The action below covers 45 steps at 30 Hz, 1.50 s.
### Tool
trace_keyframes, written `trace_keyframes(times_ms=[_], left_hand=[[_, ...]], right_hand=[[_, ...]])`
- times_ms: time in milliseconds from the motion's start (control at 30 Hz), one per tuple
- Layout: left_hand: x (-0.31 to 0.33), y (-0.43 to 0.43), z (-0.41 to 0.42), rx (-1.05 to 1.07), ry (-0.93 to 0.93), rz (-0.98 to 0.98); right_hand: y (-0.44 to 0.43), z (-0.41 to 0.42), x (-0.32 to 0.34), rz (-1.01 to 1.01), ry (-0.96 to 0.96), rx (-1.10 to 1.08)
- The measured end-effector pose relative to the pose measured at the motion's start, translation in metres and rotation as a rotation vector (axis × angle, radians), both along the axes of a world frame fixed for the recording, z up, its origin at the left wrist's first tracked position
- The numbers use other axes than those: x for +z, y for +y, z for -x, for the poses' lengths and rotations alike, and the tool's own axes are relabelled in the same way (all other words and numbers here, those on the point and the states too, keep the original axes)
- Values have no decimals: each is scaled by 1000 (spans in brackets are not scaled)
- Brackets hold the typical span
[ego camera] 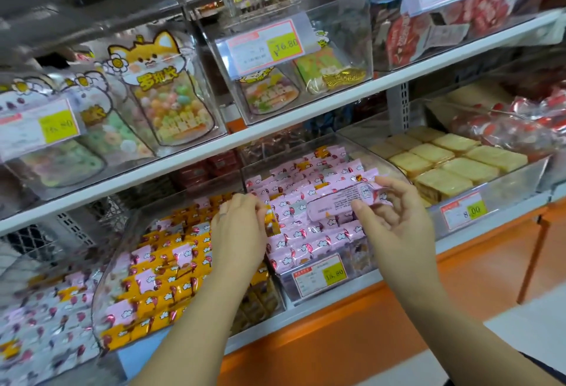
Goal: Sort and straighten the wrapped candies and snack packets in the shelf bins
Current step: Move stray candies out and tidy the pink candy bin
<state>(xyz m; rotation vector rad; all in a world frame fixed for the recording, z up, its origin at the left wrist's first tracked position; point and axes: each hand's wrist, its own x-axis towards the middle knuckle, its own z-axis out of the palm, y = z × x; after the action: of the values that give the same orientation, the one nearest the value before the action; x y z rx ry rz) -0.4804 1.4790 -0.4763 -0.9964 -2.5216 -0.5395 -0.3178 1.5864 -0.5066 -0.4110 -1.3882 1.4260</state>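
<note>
My right hand (395,217) pinches a pink wrapped candy (337,202), label side up, above the clear bin (318,290) full of pink candies (309,232). My left hand (239,232) sits at that bin's left edge and pinches an orange wrapped candy (271,222) between its fingertips. Left of it, another clear bin (101,318) holds orange candies (171,266) with a few pink ones mixed in.
A bin of pale yellow biscuit packets (444,165) stands to the right, red-wrapped sweets (520,122) behind it. The upper shelf (306,110) carries bins of cat-printed candy bags (171,101). White-wrapped candies (39,324) fill the far-left bin. Price tags hang on the bin fronts.
</note>
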Motion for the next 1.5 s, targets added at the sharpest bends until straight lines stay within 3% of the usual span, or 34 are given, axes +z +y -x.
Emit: trace_keyframes(times_ms=[233, 400, 767, 867, 1000, 1267, 1400, 1500], left_hand=[[20, -34, -21, -221, 27, -629], [18, -66, -18, -142, -87, -843], [-10, -109, 9, -76, -140, -857], [-13, -109, 14, -58, -175, -862], [-15, -109, 18, -51, -227, -892], [-14, -117, 14, -33, -277, -931], [-16, -122, 10, -5, -335, -966], [-11, -127, 8, 18, -364, -1018]], right_hand=[[-5, 19, 13, -20, -34, -6], [-9, 49, 18, -54, -130, -2], [-7, 101, 14, -342, -482, -21], [-12, 110, 22, -505, -584, -33], [-25, 116, 25, -770, -852, 50], [-32, 103, 24, -1042, -1353, 156], [-35, 97, 27, -1043, -1371, 230], [-40, 88, 16, -947, -1030, 90]])
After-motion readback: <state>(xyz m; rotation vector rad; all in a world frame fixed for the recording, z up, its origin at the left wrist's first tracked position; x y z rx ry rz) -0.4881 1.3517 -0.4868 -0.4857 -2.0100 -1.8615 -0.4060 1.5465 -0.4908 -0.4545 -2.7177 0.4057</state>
